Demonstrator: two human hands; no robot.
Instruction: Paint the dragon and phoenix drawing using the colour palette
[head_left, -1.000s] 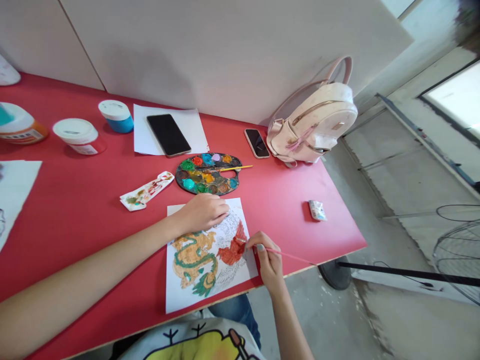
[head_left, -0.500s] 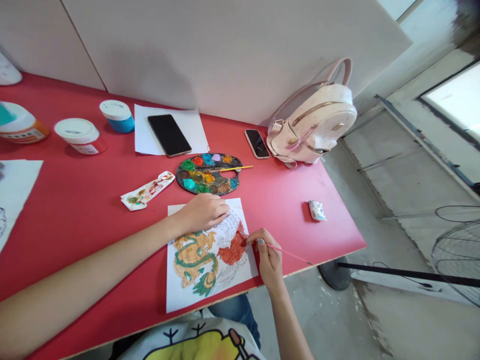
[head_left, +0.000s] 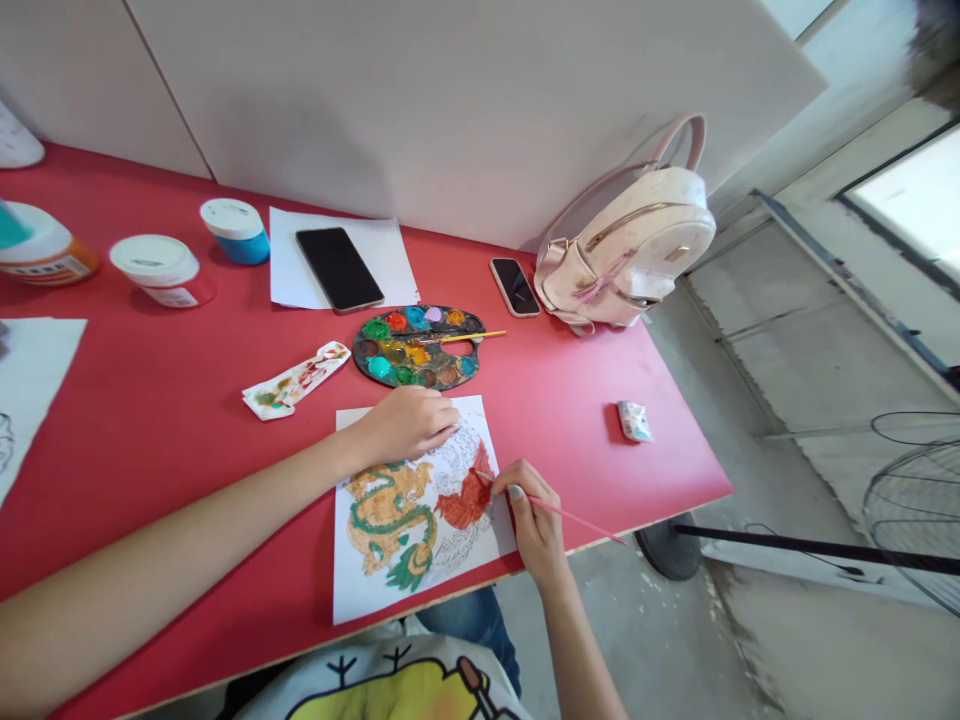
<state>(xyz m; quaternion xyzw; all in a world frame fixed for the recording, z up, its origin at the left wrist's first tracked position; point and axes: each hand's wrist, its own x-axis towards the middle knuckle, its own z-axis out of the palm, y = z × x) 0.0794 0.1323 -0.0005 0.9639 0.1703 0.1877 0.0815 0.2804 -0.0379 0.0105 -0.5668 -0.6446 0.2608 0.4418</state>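
Observation:
My right hand is closed in a pinch around a thin pink paintbrush. Its bristle end touches the red-painted part of a drawing on white paper. That sheet also carries an orange and green dragon-like figure and unpainted line work. Across the sheet's upper edge rests my left hand, fingers curled together, with no object visible in it. Just beyond it lies a paint palette with several colour wells and a yellow-handled paintbrush on top. A paint-stained paper strip is left of the palette.
Paint jars with red and blue contents stand at the left. A large phone lies on white paper; a smaller phone is near a pink backpack. A small wrapped packet sits near the red table's right edge.
The brush tip has shifted slightly up and left on the red area, and the handle's far end has dropped a little. My left hand has stayed in place.

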